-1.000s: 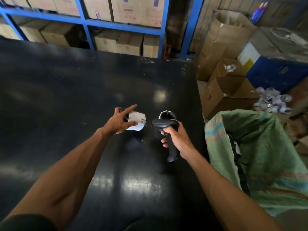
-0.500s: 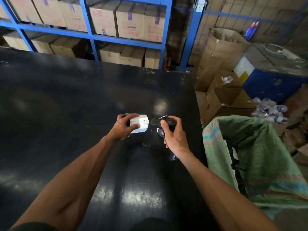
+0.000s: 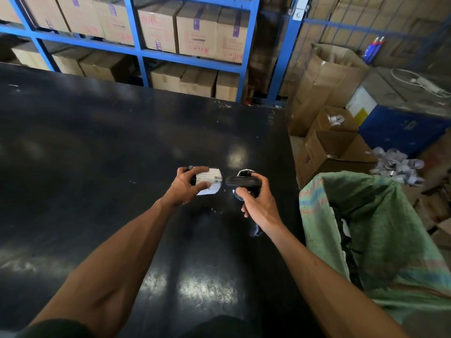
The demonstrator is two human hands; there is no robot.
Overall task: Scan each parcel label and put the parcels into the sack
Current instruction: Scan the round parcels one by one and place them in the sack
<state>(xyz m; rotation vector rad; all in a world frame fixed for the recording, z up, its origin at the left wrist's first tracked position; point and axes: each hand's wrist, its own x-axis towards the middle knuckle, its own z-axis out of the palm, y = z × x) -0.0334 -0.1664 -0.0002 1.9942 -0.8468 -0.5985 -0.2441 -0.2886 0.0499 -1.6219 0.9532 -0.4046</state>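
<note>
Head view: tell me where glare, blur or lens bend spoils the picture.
Head view: glare patches shine on the black table; the blue rack bows from wide-angle bend; the parcel label in the left hand is bright but its barcode reads; the scanner in the right hand stays dark.

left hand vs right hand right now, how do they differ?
The left hand pinches a small dark parcel with a white barcode label, label facing up; the right hand grips a black handheld scanner by its handle. The left hand is further from the green woven sack; the right hand is beside it. Both are held over the black table, close together.
</note>
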